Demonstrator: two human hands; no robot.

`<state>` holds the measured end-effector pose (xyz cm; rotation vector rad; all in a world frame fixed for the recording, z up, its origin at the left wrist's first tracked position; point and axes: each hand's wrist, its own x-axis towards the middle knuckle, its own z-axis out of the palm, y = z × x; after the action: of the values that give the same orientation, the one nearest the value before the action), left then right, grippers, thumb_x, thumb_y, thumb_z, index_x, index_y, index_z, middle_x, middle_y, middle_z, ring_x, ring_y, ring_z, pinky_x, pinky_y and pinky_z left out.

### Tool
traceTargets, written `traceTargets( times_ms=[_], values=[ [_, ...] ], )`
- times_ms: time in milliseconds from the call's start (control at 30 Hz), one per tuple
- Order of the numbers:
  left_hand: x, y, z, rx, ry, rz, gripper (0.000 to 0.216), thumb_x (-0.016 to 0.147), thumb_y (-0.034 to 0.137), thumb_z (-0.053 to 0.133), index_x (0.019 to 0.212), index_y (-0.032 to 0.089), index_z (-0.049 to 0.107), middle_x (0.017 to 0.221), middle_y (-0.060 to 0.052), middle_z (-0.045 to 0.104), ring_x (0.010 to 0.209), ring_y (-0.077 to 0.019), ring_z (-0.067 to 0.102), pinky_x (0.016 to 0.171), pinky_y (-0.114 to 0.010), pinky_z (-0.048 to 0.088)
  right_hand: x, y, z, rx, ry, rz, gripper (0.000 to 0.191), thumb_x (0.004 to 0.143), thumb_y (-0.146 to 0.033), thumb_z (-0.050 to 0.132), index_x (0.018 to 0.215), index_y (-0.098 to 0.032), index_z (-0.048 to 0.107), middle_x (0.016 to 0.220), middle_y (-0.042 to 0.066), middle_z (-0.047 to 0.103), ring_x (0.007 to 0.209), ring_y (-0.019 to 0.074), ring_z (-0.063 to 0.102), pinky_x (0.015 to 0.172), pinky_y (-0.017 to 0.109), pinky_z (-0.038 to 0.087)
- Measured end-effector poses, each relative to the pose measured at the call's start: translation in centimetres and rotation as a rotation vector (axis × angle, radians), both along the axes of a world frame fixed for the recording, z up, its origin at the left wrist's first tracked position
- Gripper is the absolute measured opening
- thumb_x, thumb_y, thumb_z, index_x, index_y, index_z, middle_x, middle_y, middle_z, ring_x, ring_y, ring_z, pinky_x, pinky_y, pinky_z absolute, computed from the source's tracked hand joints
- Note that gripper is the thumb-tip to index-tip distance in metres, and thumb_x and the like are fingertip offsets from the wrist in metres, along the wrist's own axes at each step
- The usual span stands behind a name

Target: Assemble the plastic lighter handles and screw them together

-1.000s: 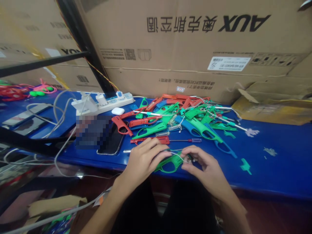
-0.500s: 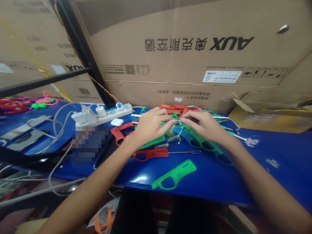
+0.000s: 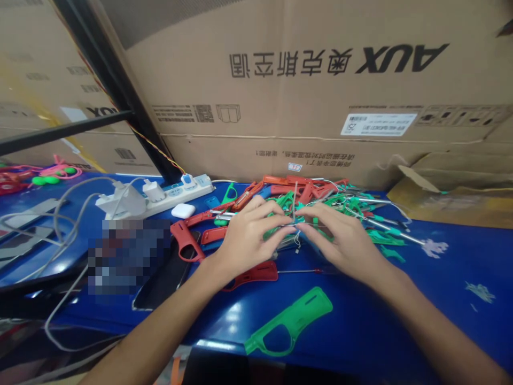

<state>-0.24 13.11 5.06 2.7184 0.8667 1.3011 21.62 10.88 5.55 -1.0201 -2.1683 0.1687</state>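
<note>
Single head cam over the blue table, facing forward, tilted down. Close range: left hand and right hand mid-frame, cardboard box behind.

The rear of the blue desk is backed by a large cardboard box, its AUX lettering printed upside down and a white label stuck on. A torn piece of cardboard is propped at the right. At the left, a second carton is partly screened by a black metal frame. White chargers are plugged into a power strip, near which a small white case is set. Loose white cables are strewn beside phones; green balls are seen among pink cords.
</note>
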Motion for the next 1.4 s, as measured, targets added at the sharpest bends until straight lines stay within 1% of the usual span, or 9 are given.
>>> traceTargets(
  times_ms=[200, 267, 400, 533, 667, 767, 1033, 1300, 1400],
  values=[
    [0.1, -0.2, -0.3, -0.016, -0.043, -0.027, 0.016, 0.098, 0.026, 0.067, 0.109, 0.016, 0.074, 0.099, -0.005, 0.076, 0.088, -0.0195, 0.057, 0.083, -0.036, 0.049, 0.2, -0.3, -0.3, 0.066, 0.048, 0.024, 0.012, 0.103, -0.023, 0.057, 0.108, -0.021, 0.067, 0.102, 0.005, 0.074, 0.094, 0.0183, 0.071, 0.085, 0.032, 0.054],
    [0.2, -0.3, -0.2, -0.028, -0.066, -0.010, 0.017, 0.098, 0.025, 0.067, 0.112, 0.016, 0.074, 0.100, -0.005, 0.076, 0.088, -0.0192, 0.058, 0.084, -0.036, 0.049, 0.1, -0.5, -0.6, 0.055, 0.075, -0.035, 0.013, 0.102, -0.025, 0.060, 0.113, -0.022, 0.064, 0.099, 0.004, 0.074, 0.086, 0.0175, 0.070, 0.077, 0.031, 0.055],
    [0.3, -0.5, 0.0, -0.068, -0.111, 0.011, 0.012, 0.097, 0.024, 0.068, 0.103, 0.019, 0.077, 0.093, -0.003, 0.076, 0.083, -0.0179, 0.060, 0.083, -0.036, 0.048, -0.3, -0.7, -1.1, 0.063, 0.149, -0.142, 0.043, 0.098, -0.029, 0.066, 0.136, -0.025, 0.048, 0.098, 0.002, 0.069, 0.065, 0.0144, 0.062, 0.057, 0.028, 0.050],
    [0.5, -0.5, 0.0, -0.181, -0.173, 0.046, 0.008, 0.095, 0.024, 0.072, 0.096, 0.022, 0.079, 0.092, 0.000, 0.076, 0.083, -0.0174, 0.063, 0.085, -0.038, 0.048, -0.5, -0.6, -1.0, 0.199, 0.082, -0.130, 0.059, 0.098, -0.025, 0.065, 0.151, -0.030, 0.039, 0.120, 0.008, 0.063, 0.077, 0.0163, 0.064, 0.062, 0.029, 0.053],
    [0.5, -0.5, -0.2, -0.282, -0.216, 0.047, 0.004, 0.092, 0.023, 0.074, 0.091, 0.023, 0.079, 0.092, 0.000, 0.077, 0.086, -0.0174, 0.065, 0.087, -0.038, 0.049, -0.2, -0.5, -0.4, 0.329, -0.062, -0.077, 0.033, 0.100, -0.024, 0.064, 0.132, -0.025, 0.059, 0.118, 0.010, 0.064, 0.081, 0.0161, 0.066, 0.061, 0.027, 0.053],
    [0.4, -0.6, -0.2, -0.266, -0.193, 0.022, 0.006, 0.093, 0.023, 0.073, 0.094, 0.023, 0.079, 0.093, 0.000, 0.077, 0.085, -0.0169, 0.065, 0.086, -0.038, 0.050, 0.1, -0.5, -0.2, 0.328, -0.112, -0.007, 0.015, 0.100, -0.027, 0.063, 0.113, -0.020, 0.068, 0.112, 0.009, 0.069, 0.083, 0.0166, 0.069, 0.069, 0.029, 0.056],
    [0.3, -0.5, 0.1, -0.307, -0.214, -0.005, 0.004, 0.091, 0.022, 0.076, 0.092, 0.022, 0.080, 0.091, 0.000, 0.078, 0.085, -0.0171, 0.067, 0.085, -0.037, 0.050, 0.8, -0.3, -0.3, 0.251, -0.076, 0.091, 0.018, 0.100, -0.012, 0.060, 0.114, -0.018, 0.070, 0.108, 0.006, 0.078, 0.099, 0.0179, 0.074, 0.089, 0.031, 0.058],
    [-0.1, -0.6, 0.5, -0.274, -0.181, -0.067, 0.005, 0.091, 0.026, 0.077, 0.089, 0.021, 0.076, 0.088, 0.001, 0.078, 0.084, -0.0172, 0.063, 0.086, -0.036, 0.049, 0.9, -0.4, 0.0, 0.352, -0.191, 0.038, 0.017, 0.098, -0.019, 0.066, 0.115, -0.016, 0.070, 0.101, 0.006, 0.080, 0.088, 0.0181, 0.076, 0.080, 0.029, 0.058],
    [-0.2, -0.7, 0.5, -0.255, -0.140, -0.100, 0.006, 0.094, 0.024, 0.073, 0.091, 0.020, 0.073, 0.090, 0.000, 0.076, 0.086, -0.0175, 0.063, 0.087, -0.037, 0.049, 0.8, -0.4, -0.1, 0.388, -0.196, 0.044, 0.019, 0.099, -0.014, 0.063, 0.116, -0.016, 0.070, 0.100, 0.006, 0.081, 0.086, 0.0177, 0.076, 0.079, 0.029, 0.057]
  ],
)
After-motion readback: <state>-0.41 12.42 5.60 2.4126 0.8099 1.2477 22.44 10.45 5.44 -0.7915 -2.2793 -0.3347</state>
